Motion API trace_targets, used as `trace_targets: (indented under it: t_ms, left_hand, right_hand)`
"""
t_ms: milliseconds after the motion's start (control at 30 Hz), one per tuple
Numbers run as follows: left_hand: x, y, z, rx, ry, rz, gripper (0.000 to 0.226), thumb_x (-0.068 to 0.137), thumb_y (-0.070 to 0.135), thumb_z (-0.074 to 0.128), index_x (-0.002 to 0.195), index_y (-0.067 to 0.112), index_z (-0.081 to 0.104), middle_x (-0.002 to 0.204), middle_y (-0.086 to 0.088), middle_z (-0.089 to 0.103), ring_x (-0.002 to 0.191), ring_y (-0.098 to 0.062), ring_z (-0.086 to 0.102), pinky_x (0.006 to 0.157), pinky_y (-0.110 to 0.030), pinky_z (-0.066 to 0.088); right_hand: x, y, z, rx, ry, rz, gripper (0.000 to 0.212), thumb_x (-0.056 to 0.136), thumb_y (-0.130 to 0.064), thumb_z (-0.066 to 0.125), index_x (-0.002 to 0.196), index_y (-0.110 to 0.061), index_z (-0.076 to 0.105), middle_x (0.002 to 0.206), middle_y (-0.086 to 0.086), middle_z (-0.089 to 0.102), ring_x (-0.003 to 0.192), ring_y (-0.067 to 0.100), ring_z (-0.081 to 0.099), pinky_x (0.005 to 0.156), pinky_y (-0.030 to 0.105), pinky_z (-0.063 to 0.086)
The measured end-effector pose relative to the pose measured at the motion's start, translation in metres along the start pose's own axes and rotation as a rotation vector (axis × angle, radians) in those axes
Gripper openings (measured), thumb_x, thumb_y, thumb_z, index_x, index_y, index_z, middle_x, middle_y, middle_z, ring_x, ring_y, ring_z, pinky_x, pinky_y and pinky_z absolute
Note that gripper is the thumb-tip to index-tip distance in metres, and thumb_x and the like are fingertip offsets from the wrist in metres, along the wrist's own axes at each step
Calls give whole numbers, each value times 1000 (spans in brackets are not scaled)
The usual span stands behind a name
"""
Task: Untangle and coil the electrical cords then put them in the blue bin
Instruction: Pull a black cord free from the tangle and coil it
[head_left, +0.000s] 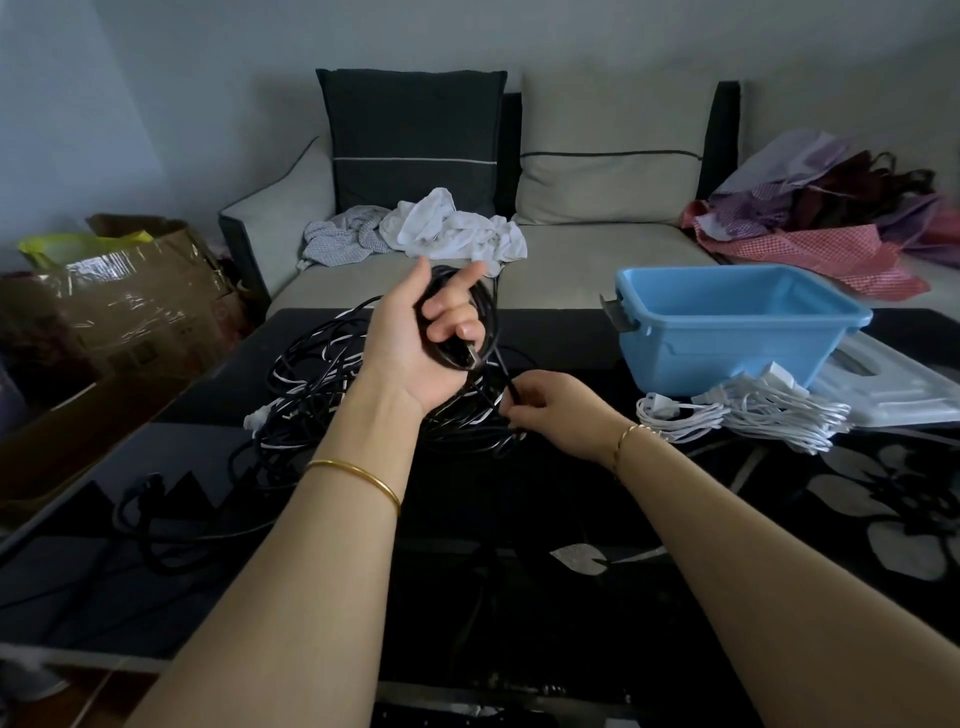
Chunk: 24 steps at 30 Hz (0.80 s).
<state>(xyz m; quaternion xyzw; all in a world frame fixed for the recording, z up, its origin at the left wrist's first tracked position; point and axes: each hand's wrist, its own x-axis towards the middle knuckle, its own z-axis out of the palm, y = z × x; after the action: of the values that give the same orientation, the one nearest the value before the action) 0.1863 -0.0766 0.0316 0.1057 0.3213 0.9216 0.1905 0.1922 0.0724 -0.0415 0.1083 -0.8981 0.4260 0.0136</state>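
My left hand (423, 332) is raised over the table and grips a coil of black cord (483, 312) looped round its fingers. A strand runs down from the coil to my right hand (550, 410), which pinches that black cord just above the tangle. The tangle of black and white cords (311, 374) lies on the dark table behind and under both hands. A bundle of white cords (753, 410) lies to the right, in front of the blue bin (727, 338). The bin stands open at the table's far right; nothing shows inside it.
The black table (519, 519) has a flower pattern at the right. A clear lid (893, 384) lies beside the bin. A sofa (597, 249) with cloths (447, 228) stands behind. A cardboard box (135, 296) sits at the left. Another black cord (156, 509) lies near left.
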Motion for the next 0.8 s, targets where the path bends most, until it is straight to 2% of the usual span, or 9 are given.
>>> trace_targets:
  t_ms: [100,133,200,300,467,533,600,700,800]
  left_hand:
    - [5,0,-4,-123,98,125,46,102,34,36,117,-8,50,52,7,35,39,-6,31,45,-17,39]
    - [6,-1,-4,-122,110,148,39,102,30,35,114,-4,49,54,6,37,41,-7,32,47,-19,41]
    - [8,-4,-3,-102,118,175,21,102,24,33,93,8,43,60,3,38,44,-9,35,55,-23,45]
    - [12,-11,-1,15,167,211,24,103,18,35,80,13,36,63,2,39,46,-11,36,65,-28,49]
    - [19,-23,0,536,293,321,25,101,12,42,76,11,41,62,-1,43,49,-11,42,74,-34,55]
    - [18,-24,-2,793,359,391,18,100,13,43,82,9,41,62,-3,45,57,-14,48,80,-34,54]
    - [18,-23,-8,1082,411,409,14,98,19,45,93,7,40,71,-10,51,66,-19,55,76,-27,50]
    - [19,-23,-18,1461,362,336,18,94,23,47,98,7,39,98,-25,58,87,-35,60,81,-40,48]
    - [19,-27,-14,1807,250,166,24,95,29,48,100,8,40,109,-23,57,100,-38,57,86,-46,46]
  right_hand:
    - [-6,-17,-1,-74,-109,-12,21,75,1,58,68,-17,50,65,-4,53,60,9,53,62,26,47]
    - [-9,-22,-1,-87,-136,-8,22,74,2,57,67,-17,47,64,-5,51,58,8,53,60,24,46]
    - [-14,-30,-3,-101,-179,17,22,76,0,56,67,-16,44,65,-3,51,58,13,59,59,26,48]
    - [-18,-40,-13,-189,-201,19,19,77,-6,56,67,-16,44,68,0,53,64,18,62,60,28,46]
    - [-22,-56,-25,-407,-253,-10,18,77,-14,61,65,-17,48,65,-2,47,58,12,44,52,24,36]
    - [-24,-61,-29,-442,-257,-12,18,76,-14,62,64,-15,49,65,0,47,57,13,43,51,24,35]
    - [-24,-64,-35,-474,-236,-15,13,76,-15,63,69,-12,53,70,3,49,63,16,48,57,25,39]
    - [-20,-63,-40,-538,-68,-13,19,77,-19,62,63,-19,49,76,-1,45,81,25,49,68,30,41]
    - [-14,-60,-38,-568,86,-18,21,81,-16,57,65,-18,43,95,7,45,90,34,52,69,32,39]
